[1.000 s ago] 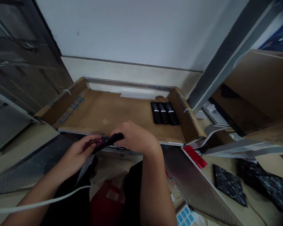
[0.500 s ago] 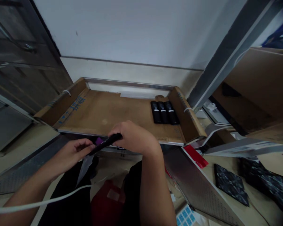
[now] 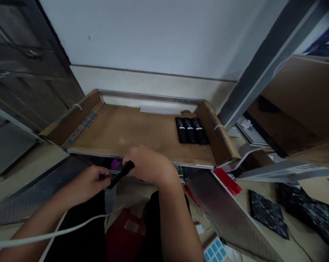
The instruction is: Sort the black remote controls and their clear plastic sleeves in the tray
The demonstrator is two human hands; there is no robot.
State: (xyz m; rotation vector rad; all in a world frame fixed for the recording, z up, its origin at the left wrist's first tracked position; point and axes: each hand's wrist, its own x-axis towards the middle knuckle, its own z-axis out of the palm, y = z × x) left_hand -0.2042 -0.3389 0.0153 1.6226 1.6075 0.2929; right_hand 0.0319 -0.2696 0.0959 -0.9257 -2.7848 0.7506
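Observation:
A slim black elongated item [image 3: 121, 177] slants between my hands, just below the front edge of the cardboard-lined tray [image 3: 131, 127]. My right hand [image 3: 146, 163] is closed around its upper end and hides part of it. The fingers of my left hand [image 3: 94, 181] pinch its lower end. Beneath them hangs a translucent plastic sleeve [image 3: 109, 199]; whether it covers the item's lower end, I cannot tell. Three similar black items [image 3: 191, 130] with white bands lie side by side at the tray's right end.
Behind the tray rises a white wall [image 3: 153, 40]. A purple object [image 3: 115, 163] shows under the tray's front edge. To the right are a red piece [image 3: 227, 181], a metal panel [image 3: 230, 214] and a large cardboard box [image 3: 303, 105]. A white cable [image 3: 57, 233] crosses before my left forearm.
Both hands have shifted slightly with the black item, which now sits lower and shows less of its length. The plastic sleeve hangs more upright. The three items on the tray have stayed put.

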